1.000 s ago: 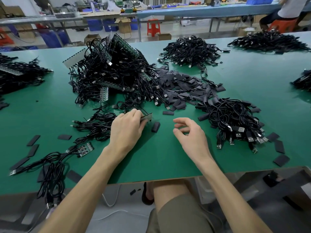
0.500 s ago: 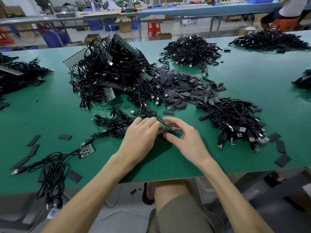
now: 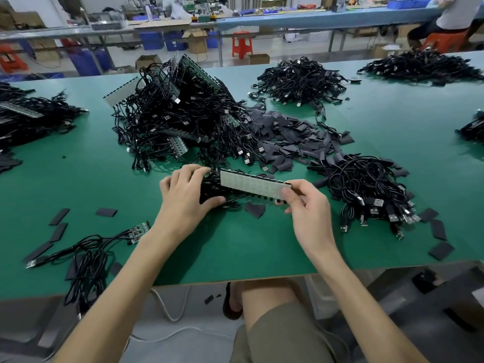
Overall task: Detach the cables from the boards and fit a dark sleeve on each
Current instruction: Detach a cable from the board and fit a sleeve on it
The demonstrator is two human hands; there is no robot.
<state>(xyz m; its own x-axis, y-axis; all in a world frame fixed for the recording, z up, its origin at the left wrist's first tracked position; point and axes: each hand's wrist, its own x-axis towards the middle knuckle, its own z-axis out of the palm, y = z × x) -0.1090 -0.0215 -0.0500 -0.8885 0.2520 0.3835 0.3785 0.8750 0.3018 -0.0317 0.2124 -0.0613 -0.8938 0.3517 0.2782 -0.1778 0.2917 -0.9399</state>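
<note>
- Pale board strip [image 3: 251,188], newly picked up, hangs just above the tabletop [image 3: 235,252] between both hands.
- Left hand [image 3: 186,195] grips its black cables [image 3: 209,189], right hand [image 3: 309,205] pinches its end: detaching likely restarts.

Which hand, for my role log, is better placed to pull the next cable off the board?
Probably left: left hand grips the cables at one end of the board; right hand pinches the other.
</note>
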